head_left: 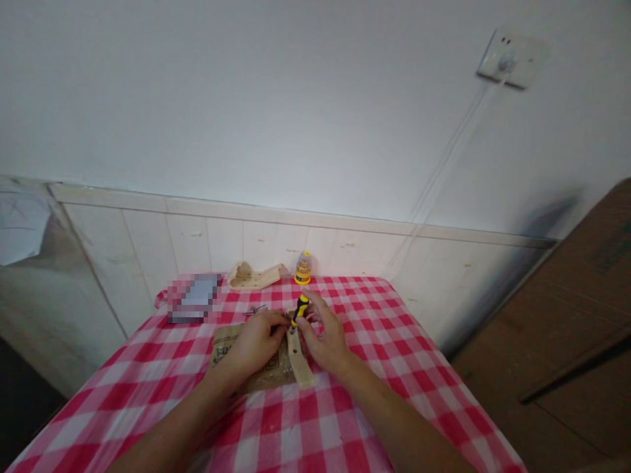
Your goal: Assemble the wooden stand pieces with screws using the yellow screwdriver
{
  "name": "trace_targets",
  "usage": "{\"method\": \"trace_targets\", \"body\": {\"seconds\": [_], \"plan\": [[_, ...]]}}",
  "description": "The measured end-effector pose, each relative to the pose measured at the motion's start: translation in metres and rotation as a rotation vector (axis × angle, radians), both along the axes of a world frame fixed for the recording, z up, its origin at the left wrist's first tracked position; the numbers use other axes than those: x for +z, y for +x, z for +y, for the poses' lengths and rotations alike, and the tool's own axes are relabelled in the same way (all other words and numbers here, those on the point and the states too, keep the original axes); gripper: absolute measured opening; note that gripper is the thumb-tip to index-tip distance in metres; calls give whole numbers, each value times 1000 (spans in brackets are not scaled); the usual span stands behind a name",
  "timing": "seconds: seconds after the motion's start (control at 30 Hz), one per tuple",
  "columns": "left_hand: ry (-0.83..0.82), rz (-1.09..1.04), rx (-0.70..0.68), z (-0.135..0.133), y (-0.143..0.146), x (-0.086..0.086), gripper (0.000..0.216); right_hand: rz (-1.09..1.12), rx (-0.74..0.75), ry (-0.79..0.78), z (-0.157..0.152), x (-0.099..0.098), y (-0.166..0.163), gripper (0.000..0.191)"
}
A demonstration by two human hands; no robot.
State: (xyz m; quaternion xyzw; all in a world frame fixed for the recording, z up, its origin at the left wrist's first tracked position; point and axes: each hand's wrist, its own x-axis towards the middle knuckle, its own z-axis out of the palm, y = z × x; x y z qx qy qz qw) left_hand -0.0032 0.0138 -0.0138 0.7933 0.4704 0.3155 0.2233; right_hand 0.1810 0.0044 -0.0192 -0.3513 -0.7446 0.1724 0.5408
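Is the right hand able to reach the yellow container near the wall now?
Probably yes: the yellow container stands beyond the right hand, and nothing seems to block the way across the checked tablecloth. However, this hand holds the screwdriver, so it would likely need freeing first.

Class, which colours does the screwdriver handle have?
The screwdriver handle is yellow and black: head view.

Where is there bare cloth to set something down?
Right of the right hand, to the cloth's right edge, and nearer, between the forearms. Crowded: around it and the left hand, with screwdriver, wooden strip and brown bag; farther back, the yellow container and curved wooden piece.
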Motion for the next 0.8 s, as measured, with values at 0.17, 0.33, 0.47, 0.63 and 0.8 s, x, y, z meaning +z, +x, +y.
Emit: {"method": "trace_targets", "body": {"seconds": [0.17,0.33,0.47,0.63,0.8], "plan": [[11,9,20,2,-2,-3,32,16,-10,-5,0,-2,2,53],[-20,-26,26,2,-2,-4,31,86,-117,42,0,-4,3,52],[-29,-18,53,3,-2,-3,29,75,-102,51,0,-4,2,53],[-9,-7,48,3,-2,-3,29,24,-81,48,-2,-5,1,54],[-3,8,53,3,-2,-2,29,-13,-58,46,-2,-3,1,57]]}}
